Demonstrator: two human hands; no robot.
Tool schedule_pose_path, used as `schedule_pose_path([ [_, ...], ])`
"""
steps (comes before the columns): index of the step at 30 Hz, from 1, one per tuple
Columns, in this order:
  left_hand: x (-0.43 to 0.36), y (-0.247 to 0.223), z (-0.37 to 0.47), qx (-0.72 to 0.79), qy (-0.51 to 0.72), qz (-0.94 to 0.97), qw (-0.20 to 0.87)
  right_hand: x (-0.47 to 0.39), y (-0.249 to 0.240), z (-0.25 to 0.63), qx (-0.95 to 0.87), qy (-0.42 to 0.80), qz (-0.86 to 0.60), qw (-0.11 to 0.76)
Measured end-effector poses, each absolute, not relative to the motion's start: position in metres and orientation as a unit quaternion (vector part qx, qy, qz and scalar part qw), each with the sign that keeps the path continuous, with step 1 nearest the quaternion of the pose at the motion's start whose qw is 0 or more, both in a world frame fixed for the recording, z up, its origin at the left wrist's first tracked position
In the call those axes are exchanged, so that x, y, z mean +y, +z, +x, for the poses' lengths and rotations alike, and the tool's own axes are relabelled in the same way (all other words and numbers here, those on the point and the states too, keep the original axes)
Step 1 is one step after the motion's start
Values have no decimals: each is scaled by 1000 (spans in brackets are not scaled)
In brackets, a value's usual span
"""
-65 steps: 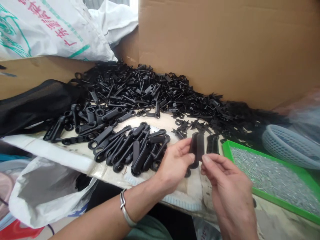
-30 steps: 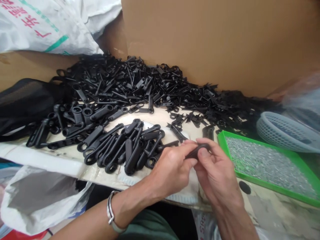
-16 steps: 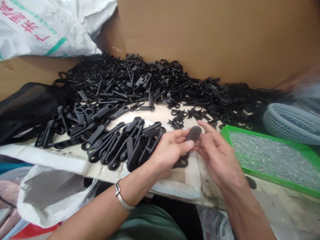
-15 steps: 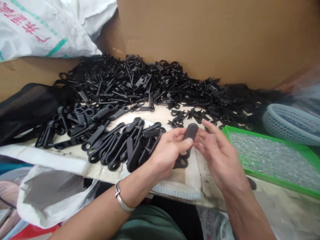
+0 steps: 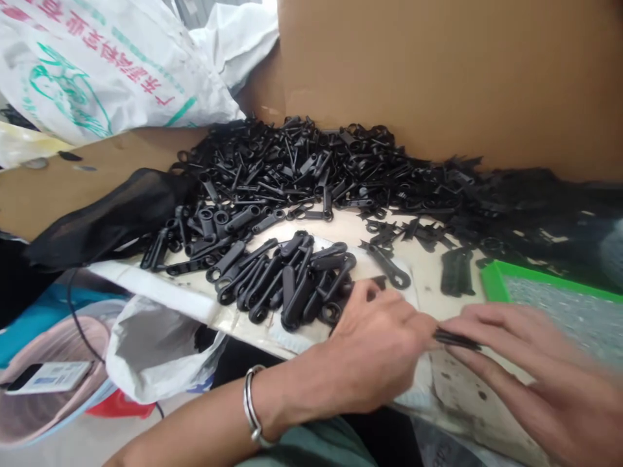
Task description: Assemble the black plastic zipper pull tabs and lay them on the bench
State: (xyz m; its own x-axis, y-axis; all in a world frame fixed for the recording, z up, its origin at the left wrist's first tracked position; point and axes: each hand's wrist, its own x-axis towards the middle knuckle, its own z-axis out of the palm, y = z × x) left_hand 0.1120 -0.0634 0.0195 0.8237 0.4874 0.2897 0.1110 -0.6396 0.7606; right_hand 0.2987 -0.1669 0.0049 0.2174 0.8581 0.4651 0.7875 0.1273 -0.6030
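Fingers curled, my left hand (image 5: 382, 347) meets my right hand (image 5: 540, 370) at the front right of the table. A thin dark flat plastic piece (image 5: 457, 338) lies between my right thumb and fingers, its left end reaching the left fingertips. What else the left fist covers is hidden, and the right hand is blurred. Left of them lies a pile of black plastic handles with ring ends (image 5: 292, 282). One single ring-ended handle (image 5: 392, 267) rests just beyond my left hand, and a small stack of flat black pieces (image 5: 457, 271) lies beyond both hands.
A green tray (image 5: 494, 279) of small clear or silvery pieces stands at the right. Along the cardboard wall (image 5: 413, 71) runs a large heap of black parts (image 5: 292, 162). White printed sacks (image 5: 121, 71), a black mesh bag (image 5: 111, 214) and a pink basket (image 5: 53, 415) are at left.
My view has swung left. Both hands have moved down and to the right of the handle pile. The rounded black piece held upright before no longer shows that way; a thin edge is visible between the hands.
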Motion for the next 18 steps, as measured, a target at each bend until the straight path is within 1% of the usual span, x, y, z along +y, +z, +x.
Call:
schedule_pose_path([
  [2,-63,18,111,169,194,887,382,-170,4,295,-578,80,-679,446],
  [5,-63,12,115,177,219,844,457,-166,-4,280,-449,165,-704,526],
  [8,-62,6,117,139,229,822,503,-159,-9,269,-419,200,-686,561],
  [11,-62,0,118,128,232,819,509,-157,-6,266,-432,202,-683,553],
  [13,-61,-4,117,135,242,821,499,-157,-1,265,-434,191,-701,533],
  [15,-60,-9,117,141,243,832,478,-156,3,263,-435,183,-718,512],
  [18,-57,-13,118,149,236,856,434,-150,2,257,-437,174,-720,511],
])
